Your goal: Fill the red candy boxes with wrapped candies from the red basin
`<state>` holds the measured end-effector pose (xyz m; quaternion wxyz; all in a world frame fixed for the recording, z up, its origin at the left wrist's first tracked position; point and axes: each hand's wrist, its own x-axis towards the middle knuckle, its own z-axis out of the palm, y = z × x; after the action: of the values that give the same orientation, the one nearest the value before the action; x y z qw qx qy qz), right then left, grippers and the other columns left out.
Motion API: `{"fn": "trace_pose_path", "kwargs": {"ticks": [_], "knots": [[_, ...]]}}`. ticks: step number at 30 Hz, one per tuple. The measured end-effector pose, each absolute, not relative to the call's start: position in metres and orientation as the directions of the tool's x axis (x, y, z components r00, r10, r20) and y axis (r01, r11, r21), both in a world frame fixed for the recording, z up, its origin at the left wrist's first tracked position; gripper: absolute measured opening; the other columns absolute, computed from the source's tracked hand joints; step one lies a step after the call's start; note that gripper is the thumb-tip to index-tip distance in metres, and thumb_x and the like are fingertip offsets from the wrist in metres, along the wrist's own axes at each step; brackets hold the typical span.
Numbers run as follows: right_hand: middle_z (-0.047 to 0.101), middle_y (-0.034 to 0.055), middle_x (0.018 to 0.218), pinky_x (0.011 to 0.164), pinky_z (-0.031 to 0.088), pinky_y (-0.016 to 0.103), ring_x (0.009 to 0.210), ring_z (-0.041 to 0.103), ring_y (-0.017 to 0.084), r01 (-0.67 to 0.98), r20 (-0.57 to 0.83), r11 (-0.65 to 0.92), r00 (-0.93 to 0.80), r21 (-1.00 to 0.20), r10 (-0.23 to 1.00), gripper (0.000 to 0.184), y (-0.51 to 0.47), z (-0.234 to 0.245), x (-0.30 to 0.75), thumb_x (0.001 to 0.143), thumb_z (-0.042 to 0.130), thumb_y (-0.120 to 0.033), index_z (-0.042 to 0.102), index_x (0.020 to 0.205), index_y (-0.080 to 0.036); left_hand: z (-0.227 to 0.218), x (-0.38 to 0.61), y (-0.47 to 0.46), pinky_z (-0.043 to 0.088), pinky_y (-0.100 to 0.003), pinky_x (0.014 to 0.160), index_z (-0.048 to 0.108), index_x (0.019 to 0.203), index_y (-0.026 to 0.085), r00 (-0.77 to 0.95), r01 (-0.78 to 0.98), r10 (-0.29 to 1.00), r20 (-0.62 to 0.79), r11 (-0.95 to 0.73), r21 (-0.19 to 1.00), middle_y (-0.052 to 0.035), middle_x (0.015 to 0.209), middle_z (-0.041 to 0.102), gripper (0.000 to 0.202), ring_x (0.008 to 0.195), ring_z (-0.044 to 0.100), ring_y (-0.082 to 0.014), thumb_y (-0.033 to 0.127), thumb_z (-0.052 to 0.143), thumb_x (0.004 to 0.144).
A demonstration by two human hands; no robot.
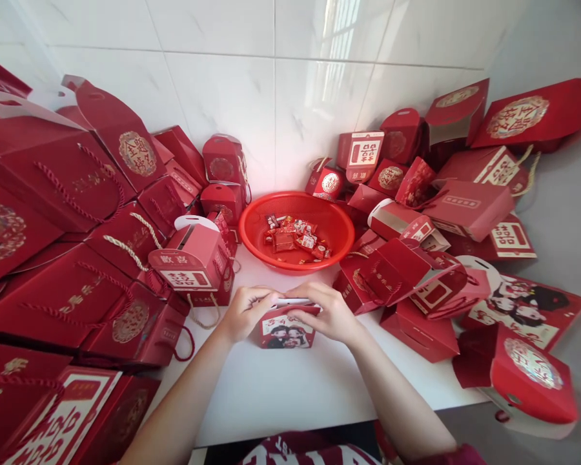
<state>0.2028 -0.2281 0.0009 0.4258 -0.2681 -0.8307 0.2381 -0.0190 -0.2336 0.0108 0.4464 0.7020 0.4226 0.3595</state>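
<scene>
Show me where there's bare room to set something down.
The widest bare patch of the white table lies in front of the small box, between the left forearm and right forearm. Only a thin strip shows between that box and the red basin. Crowded: the left box pile and right box pile.

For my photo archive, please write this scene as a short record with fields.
Left hand: holds box at top left
Right hand: holds its top right, thumb on front
Box: red, upright on white table, couple drawn on front
Basin: red, beyond box, holding wrapped packets
Left boxes: red, crowded, mixed sizes
Right boxes: red, loosely piled
</scene>
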Motion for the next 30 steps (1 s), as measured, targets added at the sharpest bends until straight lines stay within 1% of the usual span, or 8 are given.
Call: {"fn": "trace_pose_path", "kwargs": {"ticks": [3, 5, 10, 13, 15, 18, 24, 30], "knots": [[0.074, 0.0037, 0.088, 0.072, 0.052, 0.029, 0.077, 0.068, 0.017, 0.259, 0.587, 0.694, -0.384, -0.672, 0.712, 0.013, -0.227, -0.018, 0.198, 0.092, 0.067, -0.03, 0.071, 0.102, -0.022, 0.011, -0.016, -0.238, 0.038, -0.025, 0.055, 0.067, 0.068, 0.016, 0.356, 0.285, 0.933, 0.051, -0.16, 0.945, -0.0002, 0.062, 0.06, 0.044, 0.06, 0.056, -0.0153, 0.046, 0.049, 0.095], [0.072, 0.0026, 0.077, 0.066, 0.049, 0.028, 0.068, 0.065, 0.016, 0.286, 0.608, 0.699, -0.349, -0.656, 0.713, 0.01, -0.228, -0.022, 0.197, 0.092, 0.066, -0.029, 0.071, 0.09, -0.021, 0.012, -0.014, -0.24, 0.034, -0.025, 0.053, 0.061, 0.063, 0.015, 0.345, 0.301, 0.937, 0.047, -0.158, 0.941, 0.0013, 0.057, 0.053, 0.047, 0.055, 0.049, -0.0126, 0.046, 0.048, 0.096], [0.069, 0.0023, 0.067, 0.062, 0.044, 0.029, 0.059, 0.06, 0.014, 0.321, 0.643, 0.717, -0.319, -0.618, 0.697, 0.017, -0.231, -0.019, 0.197, 0.093, 0.063, -0.025, 0.069, 0.079, -0.019, 0.01, -0.006, -0.239, 0.044, -0.025, 0.065, 0.068, 0.082, 0.015, 0.336, 0.256, 0.925, 0.176, -0.27, 0.928, -0.0027, 0.075, 0.065, 0.032, 0.071, 0.06, -0.016, 0.036, 0.049, 0.098], [0.072, 0.0025, 0.076, 0.068, 0.046, 0.03, 0.065, 0.064, 0.015, 0.311, 0.627, 0.703, -0.319, -0.639, 0.711, 0.013, -0.233, -0.02, 0.201, 0.096, 0.058, -0.021, 0.07, 0.09, -0.02, 0.002, -0.004, -0.236, 0.049, -0.031, 0.083, 0.067, 0.098, 0.017, 0.291, 0.147, 0.858, 0.424, -0.478, 0.866, -0.0079, 0.098, 0.068, 0.018, 0.094, 0.064, -0.0218, 0.026, 0.052, 0.095], [0.074, 0.0065, 0.096, 0.079, 0.049, 0.033, 0.085, 0.068, 0.018, 0.27, 0.637, 0.709, -0.314, -0.651, 0.704, 0.018, -0.233, -0.021, 0.204, 0.097, 0.054, -0.021, 0.067, 0.109, -0.021, -0.002, -0.005, -0.234, 0.048, -0.034, 0.088, 0.067, 0.098, 0.018, 0.272, 0.127, 0.791, 0.547, -0.593, 0.795, -0.0088, 0.104, 0.065, 0.016, 0.1, 0.062, -0.0226, 0.022, 0.052, 0.094], [0.062, 0.0121, 0.128, 0.096, 0.048, 0.041, 0.118, 0.059, 0.025, 0.172, 0.677, 0.742, -0.318, -0.648, 0.664, 0.028, -0.233, -0.023, 0.211, 0.097, 0.053, -0.028, 0.063, 0.123, -0.023, -0.004, -0.006, -0.234, 0.046, -0.036, 0.09, 0.069, 0.087, 0.019, 0.34, 0.172, 0.746, 0.573, -0.648, 0.742, -0.0096, 0.111, 0.062, 0.025, 0.103, 0.059, -0.0227, 0.018, 0.045, 0.095], [0.058, 0.0117, 0.129, 0.101, 0.044, 0.049, 0.121, 0.054, 0.03, 0.168, 0.684, 0.786, -0.407, -0.595, 0.605, 0.029, -0.225, -0.016, 0.223, 0.095, 0.053, -0.046, 0.071, 0.097, -0.022, 0.0, -0.008, -0.234, 0.046, -0.041, 0.091, 0.068, 0.075, 0.017, 0.399, 0.229, 0.722, 0.565, -0.675, 0.701, -0.0128, 0.118, 0.062, 0.031, 0.105, 0.059, -0.0264, 0.026, 0.045, 0.094], [0.062, 0.0119, 0.115, 0.093, 0.046, 0.048, 0.112, 0.056, 0.031, 0.082, 0.73, 0.796, -0.35, -0.6, 0.587, 0.044, -0.221, -0.014, 0.23, 0.091, 0.053, -0.058, 0.056, 0.07, -0.02, -0.002, -0.016, -0.227, 0.048, -0.045, 0.085, 0.058, 0.054, 0.019, 0.339, 0.222, 0.651, 0.679, -0.757, 0.615, -0.0134, 0.115, 0.07, 0.05, 0.102, 0.059, -0.0288, 0.041, 0.043, 0.096]]}}
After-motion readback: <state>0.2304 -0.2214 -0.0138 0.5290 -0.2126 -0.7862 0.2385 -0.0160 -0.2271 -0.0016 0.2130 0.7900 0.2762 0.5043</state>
